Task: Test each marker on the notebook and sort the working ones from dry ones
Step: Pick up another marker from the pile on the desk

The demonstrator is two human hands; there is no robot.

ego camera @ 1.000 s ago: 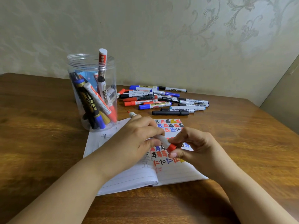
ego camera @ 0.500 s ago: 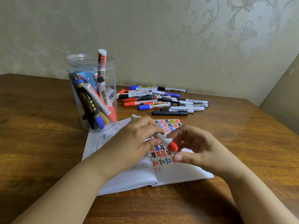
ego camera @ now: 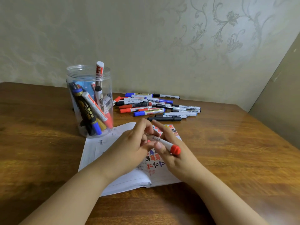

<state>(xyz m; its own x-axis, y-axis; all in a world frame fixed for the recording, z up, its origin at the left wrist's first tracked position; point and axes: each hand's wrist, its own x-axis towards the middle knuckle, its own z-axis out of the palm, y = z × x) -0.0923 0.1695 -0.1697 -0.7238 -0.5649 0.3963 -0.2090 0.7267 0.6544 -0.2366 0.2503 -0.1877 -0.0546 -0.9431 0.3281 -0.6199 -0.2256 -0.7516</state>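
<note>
A white marker with a red end (ego camera: 170, 146) hangs slanted over the open notebook (ego camera: 97, 153). My left hand (ego camera: 131, 148) pinches its barrel, thumb on top. My right hand (ego camera: 177, 158) lies under the marker's red end, its fingers stretched out toward the far side; the barrel rests across them. The marker's far end is hidden behind my left fingers. The right-hand page carries rows of red, blue and black test marks. The image is blurred around both hands.
A clear plastic jar (ego camera: 89, 75) holding several markers stands at the notebook's far left corner. A loose pile of markers (ego camera: 155, 108) lies behind the notebook, a black one (ego camera: 164, 119) nearest. The wooden table (ego camera: 227, 151) meets the wall behind.
My right hand let go of the red end and slid under the marker with fingers straightened. The marker swung so its red end points further right. My left hand kept its hold.
</note>
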